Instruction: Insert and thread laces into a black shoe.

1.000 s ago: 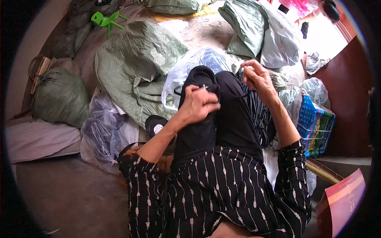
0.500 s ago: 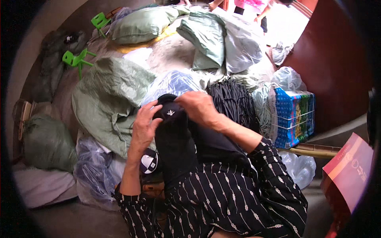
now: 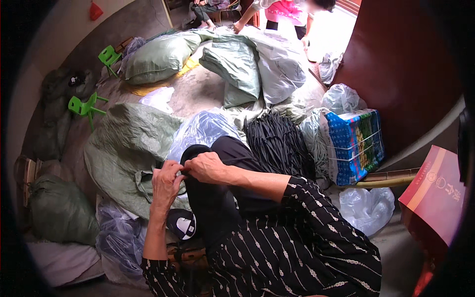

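Over my raised left knee lies a black cloth piece with a rounded, curved rim (image 3: 194,150); I cannot make out its exact kind. At its left side, my left hand (image 3: 166,182) is closed, with thumb and fingers pinched on the edge. My right hand (image 3: 208,167) reaches across from the right, its fingers closed on the same edge, almost touching the left fingertips. What sits right between the fingertips is too small to tell. Below my left wrist is a rounded black-and-white item (image 3: 182,224), partly hidden by my leg.
Ahead lie a clear plastic bag (image 3: 203,129), a bundle of black strips (image 3: 278,143) and a green woven sack (image 3: 131,133). A tied blue box (image 3: 349,148) and red paper bag (image 3: 435,190) stand right. Green chairs (image 3: 86,106) are left; another person (image 3: 284,12) bends at the back.
Both hands have come lower and closer together, from spread around the black piece to pinching its left edge. Its white emblem is now out of sight. The view has shifted, showing more of the back.
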Motion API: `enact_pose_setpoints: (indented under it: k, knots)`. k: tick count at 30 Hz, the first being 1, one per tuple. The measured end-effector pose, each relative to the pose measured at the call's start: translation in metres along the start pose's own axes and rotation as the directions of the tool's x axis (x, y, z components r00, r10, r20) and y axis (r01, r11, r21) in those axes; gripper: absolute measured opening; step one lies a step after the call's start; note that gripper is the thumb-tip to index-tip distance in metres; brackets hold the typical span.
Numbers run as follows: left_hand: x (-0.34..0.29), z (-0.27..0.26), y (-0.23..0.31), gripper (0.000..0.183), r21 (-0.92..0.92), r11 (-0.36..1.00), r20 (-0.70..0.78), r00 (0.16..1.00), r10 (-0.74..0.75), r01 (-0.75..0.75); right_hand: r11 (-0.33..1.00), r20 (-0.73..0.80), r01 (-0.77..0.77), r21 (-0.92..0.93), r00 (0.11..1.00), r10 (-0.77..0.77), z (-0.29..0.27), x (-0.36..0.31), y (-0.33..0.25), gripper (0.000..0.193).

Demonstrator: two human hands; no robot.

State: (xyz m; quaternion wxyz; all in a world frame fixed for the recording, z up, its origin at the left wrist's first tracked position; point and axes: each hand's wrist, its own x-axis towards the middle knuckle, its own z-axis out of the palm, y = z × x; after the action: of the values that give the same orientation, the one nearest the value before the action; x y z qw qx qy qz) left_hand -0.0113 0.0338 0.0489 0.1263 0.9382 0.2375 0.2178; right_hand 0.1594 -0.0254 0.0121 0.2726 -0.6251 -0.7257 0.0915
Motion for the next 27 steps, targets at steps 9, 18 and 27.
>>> enact_pose_setpoints:
  k: [9,18,27]
  knots:
    - [-0.001,0.003,0.009,0.017,-0.341,0.888,0.203,0.946,-0.251,0.309,0.985,-0.046,0.154,-0.078,0.986,-0.158,0.007,-0.009,0.003,0.014]
    - [-0.004,0.008,0.01,0.017,-0.582,0.705,0.318,0.911,-0.262,0.406,0.893,-0.526,-0.359,-0.272,0.833,0.175,-0.074,-0.049,0.123,0.013]
    - [-0.022,0.024,0.016,0.019,-0.739,0.491,0.246,0.863,-0.441,0.461,0.961,-0.504,-0.239,0.141,0.818,0.277,-0.02,-0.096,0.1,0.035]
